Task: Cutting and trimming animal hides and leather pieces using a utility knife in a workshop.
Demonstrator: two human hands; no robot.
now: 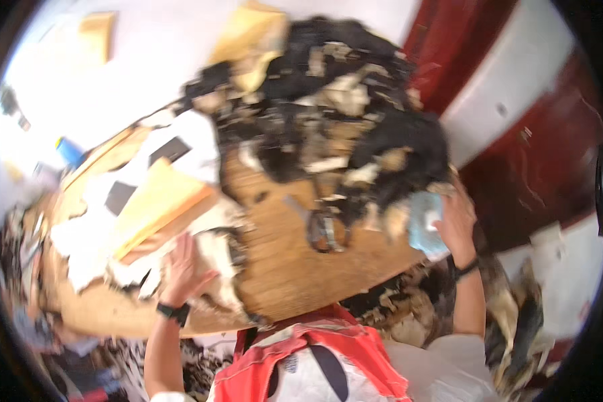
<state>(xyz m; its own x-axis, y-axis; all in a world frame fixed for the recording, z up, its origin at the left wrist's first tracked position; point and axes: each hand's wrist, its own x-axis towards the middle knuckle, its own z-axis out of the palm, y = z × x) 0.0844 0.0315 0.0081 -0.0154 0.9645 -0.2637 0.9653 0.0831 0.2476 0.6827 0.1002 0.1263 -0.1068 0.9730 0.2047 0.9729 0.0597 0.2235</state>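
My left hand (184, 271) lies with its fingers apart on a pale hide piece (222, 276) at the left of the wooden table. Just beyond its fingertips rests a folded yellow-orange sheet or pad (159, 204). At the table's right edge, my right hand (457, 218) is closed round a light-blue translucent object (421, 221), its exact kind blurred. Scissors with dark handles (326, 231) lie between my hands. Black and cream fur pieces (402, 151) are heaped on the far side, close to my right hand.
The wooden table (295, 275) has a curved front edge. Two dark flat pieces (169, 151) sit on white material. Another yellow piece (258, 33) tops the fur heap. A blue cylinder (68, 153) stands far left. Fur scraps (409, 311) lie below; a dark red panel (536, 157) stands right.
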